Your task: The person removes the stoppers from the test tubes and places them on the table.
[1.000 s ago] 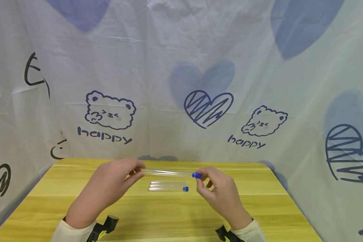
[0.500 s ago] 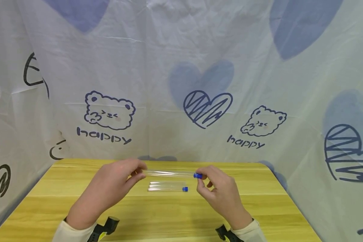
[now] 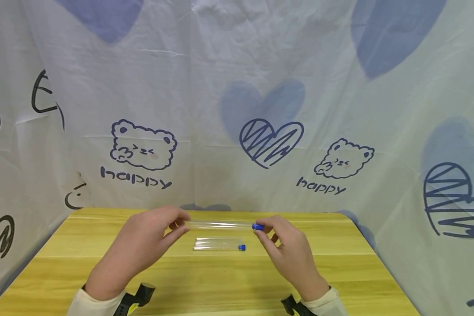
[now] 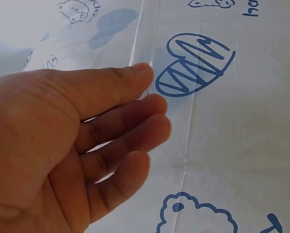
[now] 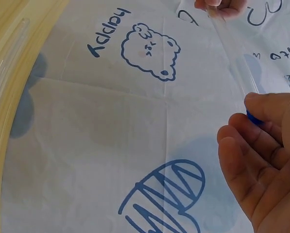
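One end of the clear tube (image 3: 221, 225) was obscured by the left hand (image 3: 142, 237), which pinched it. The right hand (image 3: 290, 248) pinched the blue cap (image 3: 257, 227) at the opposite end. The tube was level above the surface (image 3: 205, 281); further tubes (image 3: 217, 244) lay on it, count unclear. Both hands angled inward. The backdrop (image 3: 205, 175) read "happy" twice in the head view.

We count two bare hands — a left hand (image 3: 148, 235) and a right hand (image 3: 292, 250) — one held clear tube (image 3: 220, 225), two blue caps (image 3: 242, 247), one wood-grain table (image 3: 205, 281), two wrist cameras (image 3: 144, 292); the lying tubes (image 3: 217, 247) we cannot surely number.
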Motion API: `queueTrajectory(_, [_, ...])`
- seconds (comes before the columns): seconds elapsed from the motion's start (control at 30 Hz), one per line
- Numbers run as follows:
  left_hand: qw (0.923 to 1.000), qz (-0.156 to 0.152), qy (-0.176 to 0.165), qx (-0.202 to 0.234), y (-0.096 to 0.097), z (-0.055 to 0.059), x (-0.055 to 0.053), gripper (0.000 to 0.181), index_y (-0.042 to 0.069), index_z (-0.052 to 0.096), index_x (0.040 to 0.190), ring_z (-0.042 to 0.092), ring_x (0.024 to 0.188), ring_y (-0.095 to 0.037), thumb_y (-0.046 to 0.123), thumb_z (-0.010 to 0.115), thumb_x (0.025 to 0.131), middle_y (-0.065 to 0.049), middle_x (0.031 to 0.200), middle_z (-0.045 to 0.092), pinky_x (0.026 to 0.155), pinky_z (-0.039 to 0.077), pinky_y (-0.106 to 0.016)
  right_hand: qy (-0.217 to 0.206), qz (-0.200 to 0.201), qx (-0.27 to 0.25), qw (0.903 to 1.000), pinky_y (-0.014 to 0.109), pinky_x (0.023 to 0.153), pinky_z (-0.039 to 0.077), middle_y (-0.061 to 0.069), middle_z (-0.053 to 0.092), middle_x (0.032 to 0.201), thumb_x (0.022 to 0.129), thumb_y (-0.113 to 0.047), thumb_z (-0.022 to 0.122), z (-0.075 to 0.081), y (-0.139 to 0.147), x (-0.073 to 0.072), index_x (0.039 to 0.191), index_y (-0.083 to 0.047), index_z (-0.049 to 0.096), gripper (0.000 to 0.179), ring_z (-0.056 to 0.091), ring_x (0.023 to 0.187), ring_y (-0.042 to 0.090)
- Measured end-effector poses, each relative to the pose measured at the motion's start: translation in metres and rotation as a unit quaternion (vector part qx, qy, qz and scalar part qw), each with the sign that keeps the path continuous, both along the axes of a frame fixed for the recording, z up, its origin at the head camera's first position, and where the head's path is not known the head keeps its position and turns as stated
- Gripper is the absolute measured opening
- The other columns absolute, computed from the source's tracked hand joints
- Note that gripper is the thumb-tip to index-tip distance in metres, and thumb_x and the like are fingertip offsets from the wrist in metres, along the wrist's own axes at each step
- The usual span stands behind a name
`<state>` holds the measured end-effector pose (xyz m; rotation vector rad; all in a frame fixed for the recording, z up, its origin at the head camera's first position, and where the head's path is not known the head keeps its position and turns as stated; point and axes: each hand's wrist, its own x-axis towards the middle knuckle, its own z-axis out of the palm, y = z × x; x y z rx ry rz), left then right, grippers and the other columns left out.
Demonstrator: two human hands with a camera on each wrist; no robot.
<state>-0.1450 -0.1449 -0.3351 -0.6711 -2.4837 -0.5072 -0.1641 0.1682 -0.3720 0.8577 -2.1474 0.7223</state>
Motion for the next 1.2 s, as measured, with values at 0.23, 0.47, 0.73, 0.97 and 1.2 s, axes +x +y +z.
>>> queueTrajectory(0.23, [1.0000,-0.007,0.002,0.003,0.0011,0.0014,0.0003,0.015,0.024,0.071,0.095,0.067,0.080,-0.003,0.019,0.084,0.089,0.017,0.089,0.070,0.067,0.055,-0.027,0.014,-0.007,-0.006,0.9999,0.010,0.063,0.050,-0.006,0.070,0.091,0.087,-0.005,0.082,-0.0006,0.0011,-0.0004,0.104,-0.012,0.071,0.021,0.064,0.078,0.004])
queueTrajectory(0.47, [0.9999,-0.009,-0.014,0.002,0.0023,0.0018,0.0008,0.016,0.025,0.070,0.094,0.066,0.080,-0.001,0.021,0.084,0.089,0.019,0.088,0.069,0.068,0.055,-0.027,0.016,0.002,-0.023,0.9996,0.013,0.060,0.052,-0.002,0.072,0.093,0.092,-0.007,0.078,-0.0007,0.0019,-0.0008,0.105,-0.010,0.070,0.016,0.068,0.078,0.009])
queueTrajectory(0.73, [0.9999,-0.008,-0.008,-0.005,0.0039,0.0007,0.0009,0.018,0.025,0.068,0.092,0.062,0.076,0.001,0.020,0.085,0.088,0.019,0.085,0.067,0.066,0.054,-0.025,0.015,-0.007,-0.025,0.9996,0.013,0.061,0.053,-0.002,0.073,0.094,0.090,-0.008,0.080,-0.0001,0.0015,-0.0013,0.104,-0.010,0.070,0.017,0.068,0.079,0.008])
queueTrajectory(0.97, [0.9999,-0.007,-0.007,-0.007,0.0046,-0.0010,-0.0001,0.017,0.024,0.069,0.093,0.061,0.075,0.001,0.020,0.085,0.088,0.018,0.084,0.066,0.065,0.053,-0.024,0.011,0.002,-0.033,0.9994,0.013,0.061,0.053,-0.004,0.071,0.090,0.089,-0.004,0.080,0.0002,0.0011,0.0004,0.103,-0.011,0.072,0.018,0.066,0.076,0.008])
queueTrajectory(1.2, [0.9998,0.009,0.017,-0.008,0.0026,-0.0018,-0.0014,0.014,0.019,0.070,0.099,0.062,0.074,-0.004,0.017,0.081,0.091,0.012,0.089,0.070,0.065,0.054,-0.027,0.016,0.007,0.033,0.9993,0.010,0.065,0.051,-0.009,0.070,0.092,0.089,-0.008,0.081,0.0024,0.0000,0.0044,0.104,-0.014,0.074,0.017,0.063,0.077,0.000])
